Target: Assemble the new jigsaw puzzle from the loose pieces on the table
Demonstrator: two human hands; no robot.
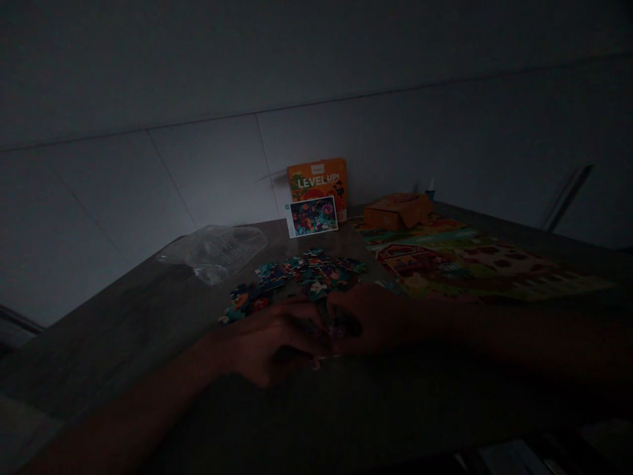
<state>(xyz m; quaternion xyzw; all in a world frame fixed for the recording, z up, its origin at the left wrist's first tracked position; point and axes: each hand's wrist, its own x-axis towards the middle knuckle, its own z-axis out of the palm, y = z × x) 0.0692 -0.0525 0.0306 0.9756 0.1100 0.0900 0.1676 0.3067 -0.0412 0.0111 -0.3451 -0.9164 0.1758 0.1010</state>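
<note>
In dim light my left hand (270,340) and my right hand (370,316) meet low over the table, fingers bent inward. Between them are dark, purplish jigsaw puzzle pieces (339,332), partly covered by the fingers. Both hands appear closed on these pieces; how many there are is too dark to tell. Just beyond the hands lies a loose heap of colourful puzzle pieces (316,272), with some spread to the left (247,300). A picture card (313,216) showing a colourful scene leans upright behind the heap.
An orange "LEVEL UP!" box (316,173) stands against the wall behind the card. To its right sits another orange box (395,210), beside an assembled farm-scene puzzle (475,260). A crumpled clear plastic bag (215,251) lies at the left on the grey table (123,330).
</note>
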